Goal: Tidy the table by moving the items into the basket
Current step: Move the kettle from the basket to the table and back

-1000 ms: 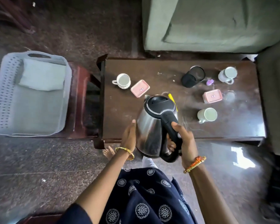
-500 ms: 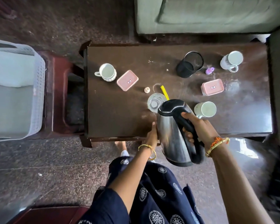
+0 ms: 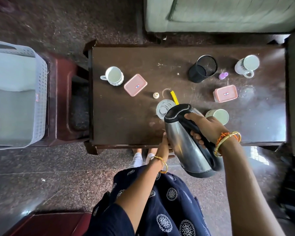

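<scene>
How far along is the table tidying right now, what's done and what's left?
Barely started. The basket holds only a pale folded cloth; no table item shows in it. In hand: the right hand grips the steel kettle by its handle, the left hand touching its side. Left on the table: three mugs, two pink boxes, a mesh cup, a glass and small bits.

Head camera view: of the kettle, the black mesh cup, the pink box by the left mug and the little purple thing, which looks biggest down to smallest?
1. Kettle, though it is held nearer the camera.
2. Black mesh cup.
3. Pink box, close to the cup.
4. Purple thing.
</scene>
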